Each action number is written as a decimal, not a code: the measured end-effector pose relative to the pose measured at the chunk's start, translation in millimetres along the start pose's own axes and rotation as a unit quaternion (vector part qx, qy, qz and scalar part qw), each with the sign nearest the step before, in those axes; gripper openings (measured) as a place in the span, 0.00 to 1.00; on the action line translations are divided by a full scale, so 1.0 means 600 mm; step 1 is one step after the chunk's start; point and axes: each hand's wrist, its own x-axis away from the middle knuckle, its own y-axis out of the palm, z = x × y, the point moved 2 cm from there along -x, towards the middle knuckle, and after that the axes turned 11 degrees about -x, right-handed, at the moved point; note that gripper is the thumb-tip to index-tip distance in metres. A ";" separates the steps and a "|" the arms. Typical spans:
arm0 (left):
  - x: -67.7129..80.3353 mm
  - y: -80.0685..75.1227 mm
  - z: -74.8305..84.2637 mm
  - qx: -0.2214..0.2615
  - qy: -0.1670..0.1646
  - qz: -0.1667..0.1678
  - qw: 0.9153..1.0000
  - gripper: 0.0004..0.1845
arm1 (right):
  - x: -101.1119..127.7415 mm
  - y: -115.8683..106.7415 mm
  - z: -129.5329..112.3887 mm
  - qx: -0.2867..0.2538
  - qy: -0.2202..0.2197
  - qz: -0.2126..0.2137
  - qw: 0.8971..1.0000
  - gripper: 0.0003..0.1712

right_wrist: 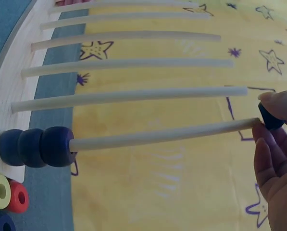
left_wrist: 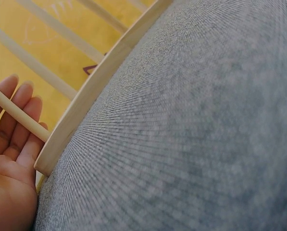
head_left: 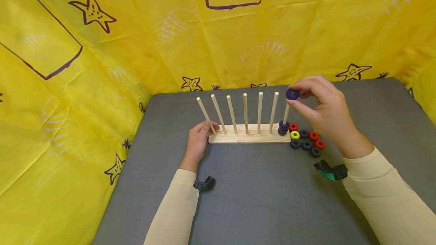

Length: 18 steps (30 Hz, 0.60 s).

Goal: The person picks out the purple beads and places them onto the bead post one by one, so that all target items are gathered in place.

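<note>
While our left hand (head_left: 199, 138) rests at the left end of the wooden base (head_left: 250, 138), its fingers relaxed and nearly straight by the leftmost peg (head_left: 204, 111), we look along to the right of centre in the frame. There three purple rings (head_left: 283, 128) sit stacked on the rightmost peg (head_left: 286, 113), and at its tip our right hand (head_left: 323, 105) pinches one more purple ring (head_left: 288, 95) between thumb and fingers, apparently not threaded. Careful here: we'd judge the hole wants squaring to the peg, tip centred, then an easy release, with the other hand steadying the base. Now for room! At left, bare table (head_left: 167, 120) runs out to its slanting edge. Lower centre, between the sleeves (head_left: 173, 207), we have generous open space; behind, the far edge meets the yellow cloth (head_left: 221, 48). At right, loose rings (head_left: 304, 148) crowd the base's end, so we'd travel above them.
</note>
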 end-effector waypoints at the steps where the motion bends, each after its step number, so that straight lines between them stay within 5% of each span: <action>1: 0.000 0.000 0.000 -0.001 0.000 0.000 1.000 0.21 | 0.000 0.000 0.002 0.001 0.004 0.000 1.000 0.21; 18: 0.000 0.000 0.000 -0.005 -0.004 0.001 1.000 0.23 | 0.000 0.006 0.017 -0.015 0.027 0.007 0.999 0.22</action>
